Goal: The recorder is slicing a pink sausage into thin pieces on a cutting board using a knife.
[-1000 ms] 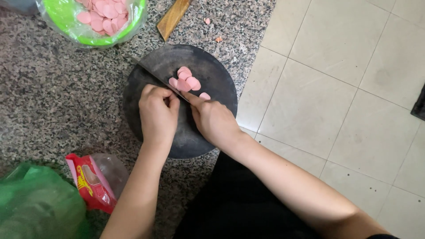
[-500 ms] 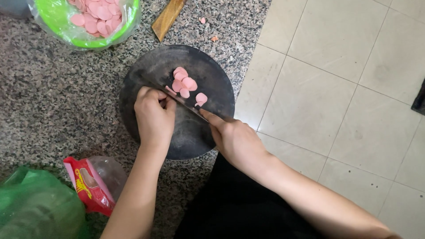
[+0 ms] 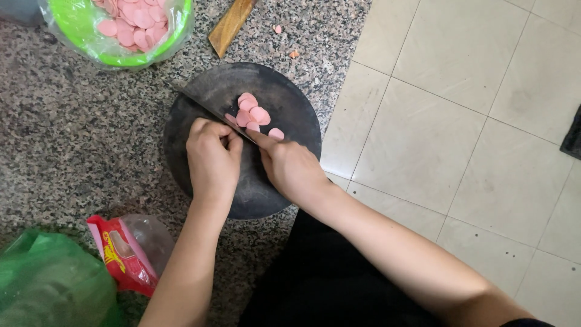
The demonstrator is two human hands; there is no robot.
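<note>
Sausage [image 3: 229, 123], pink and mostly hidden, lies on the round dark chopping board [image 3: 242, 181] on the speckled granite counter [image 3: 78, 133], pinned under the left hand [image 3: 212, 158], whose fingers are curled shut over it. The right hand [image 3: 289, 165] is closed round the handle of a cleaver [image 3: 209, 104], forefinger laid along the blade's spine; the blade runs diagonally and sits touching the left knuckles. 6 or so cut slices [image 3: 254, 115] lie just beyond the blade.

Risk, as judged: the remaining piece looks short, so the left fingertips sit very close to the edge; a slip of the blade could nick them. Slices near the board's rim could roll off.

Against the frame 0.5 s ago: the right hand has moved in towards the left hand, and the blade has shifted with it. A green bowl [image 3: 175, 42] of slices, a wooden handle [image 3: 229, 25] and a red packet [image 3: 118, 254] are unchanged.
</note>
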